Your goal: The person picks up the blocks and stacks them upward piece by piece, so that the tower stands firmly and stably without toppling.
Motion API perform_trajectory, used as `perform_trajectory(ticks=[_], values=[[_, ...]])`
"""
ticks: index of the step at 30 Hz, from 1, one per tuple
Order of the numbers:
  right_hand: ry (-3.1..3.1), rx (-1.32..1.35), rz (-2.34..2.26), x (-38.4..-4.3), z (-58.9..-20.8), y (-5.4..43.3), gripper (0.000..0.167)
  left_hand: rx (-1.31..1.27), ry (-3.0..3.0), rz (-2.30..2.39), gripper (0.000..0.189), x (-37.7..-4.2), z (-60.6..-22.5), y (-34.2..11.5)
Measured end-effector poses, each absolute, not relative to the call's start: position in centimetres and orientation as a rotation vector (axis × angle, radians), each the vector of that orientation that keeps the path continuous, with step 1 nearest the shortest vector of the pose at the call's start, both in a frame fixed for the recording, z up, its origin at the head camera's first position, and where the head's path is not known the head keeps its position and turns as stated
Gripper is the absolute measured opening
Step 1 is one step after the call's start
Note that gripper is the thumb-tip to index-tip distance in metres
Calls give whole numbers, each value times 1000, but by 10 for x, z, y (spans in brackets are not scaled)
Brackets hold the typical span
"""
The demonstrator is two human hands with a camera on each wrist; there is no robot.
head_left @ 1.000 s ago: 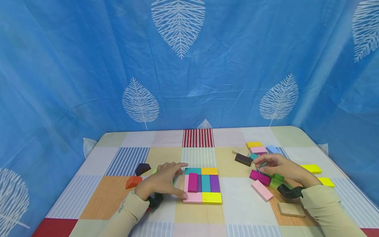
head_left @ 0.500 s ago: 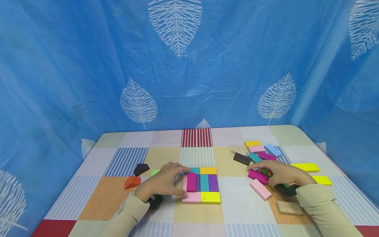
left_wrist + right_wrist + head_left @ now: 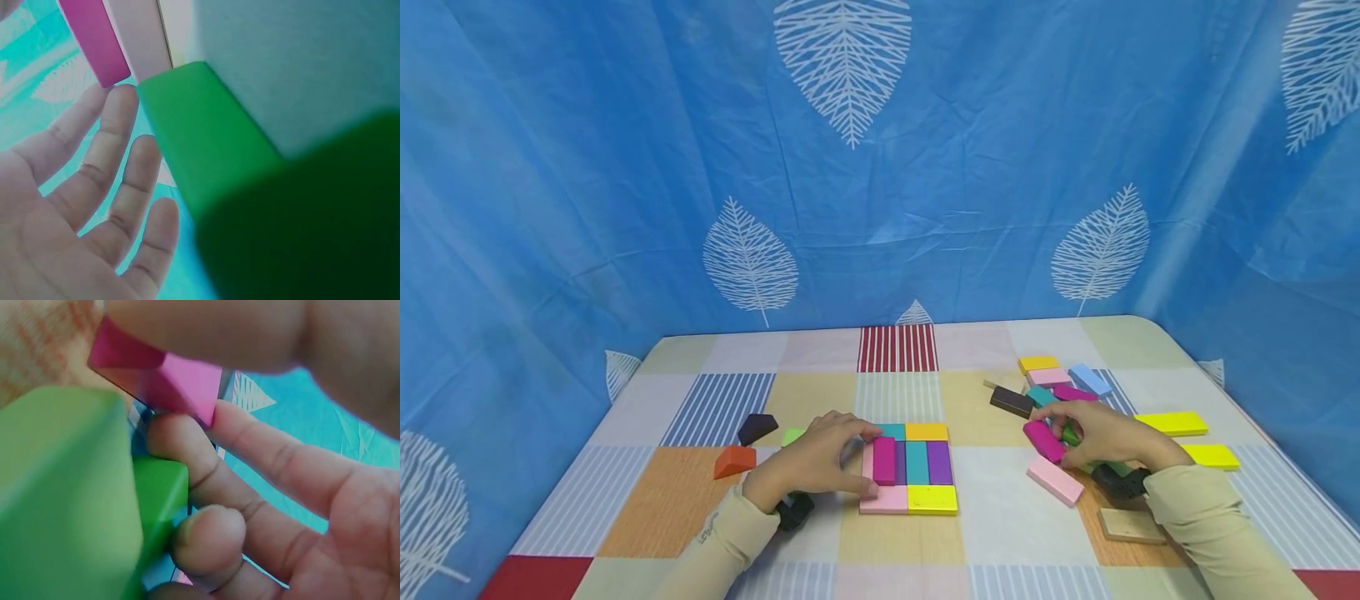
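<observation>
A flat rectangle of colored wooden blocks lies mid-table, with a teal block (image 3: 916,462), a purple block (image 3: 939,462) and a yellow block (image 3: 932,499) among them. On top of it sits a magenta block (image 3: 884,461). My left hand (image 3: 820,458) spans the rectangle's left side, thumb by the pink corner block (image 3: 886,501) and index finger by the far teal one. In the left wrist view its fingers are spread beside a green block (image 3: 200,125). At the right pile my right hand (image 3: 1108,437) pinches another magenta block (image 3: 1043,441) between thumb and fingers.
Around the right hand lie a pink block (image 3: 1055,481), a dark brown block (image 3: 1012,402), a light blue block (image 3: 1090,380), yellow blocks (image 3: 1172,424) and a plain wooden block (image 3: 1132,527). Left of the left hand are an orange block (image 3: 734,462) and a black block (image 3: 757,428).
My right hand has moved down and slightly left onto the magenta block, which is now gripped and turned a little. The pink block beside it has shifted slightly. My left hand stays in place.
</observation>
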State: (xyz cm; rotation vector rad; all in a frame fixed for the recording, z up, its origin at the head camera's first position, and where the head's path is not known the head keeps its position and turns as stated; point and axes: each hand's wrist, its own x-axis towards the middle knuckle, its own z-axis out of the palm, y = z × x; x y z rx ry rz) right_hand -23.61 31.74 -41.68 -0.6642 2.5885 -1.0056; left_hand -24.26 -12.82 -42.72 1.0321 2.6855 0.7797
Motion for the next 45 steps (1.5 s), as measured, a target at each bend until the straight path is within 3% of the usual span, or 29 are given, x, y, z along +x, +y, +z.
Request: perform_trajectory(ticks=[10,34,45], values=[[2722,-663,-1061,-231,-410,305,65,963,2715,780,68,-241,-426,-126],[2797,-876,-909,-227,-418,200,56,963,2580,947,60,-248,-428,-128],[2810,-912,-824,-229,-423,175,54,906,2520,982,60,-249,-431,-129]])
